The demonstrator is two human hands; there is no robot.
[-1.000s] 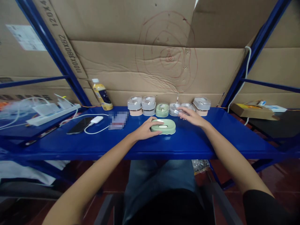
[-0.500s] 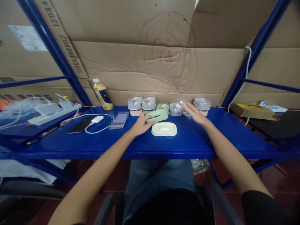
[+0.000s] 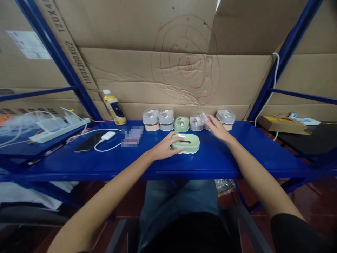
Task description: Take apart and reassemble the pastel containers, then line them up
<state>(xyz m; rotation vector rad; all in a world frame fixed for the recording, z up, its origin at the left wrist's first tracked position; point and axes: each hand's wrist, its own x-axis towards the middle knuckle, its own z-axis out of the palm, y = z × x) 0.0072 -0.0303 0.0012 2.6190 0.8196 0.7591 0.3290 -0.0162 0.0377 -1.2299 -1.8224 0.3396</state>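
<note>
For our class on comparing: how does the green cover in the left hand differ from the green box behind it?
The green cover is a longer oval; the green box is more compact. The cover lies nearer the camera, the box farther back. The left hand grips the cover; no hand touches the box. Both are pale green with rounded corners.

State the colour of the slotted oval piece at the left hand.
The slotted oval piece is pale green, seen in the head view.

Muted light, blurred outer edges.
</note>
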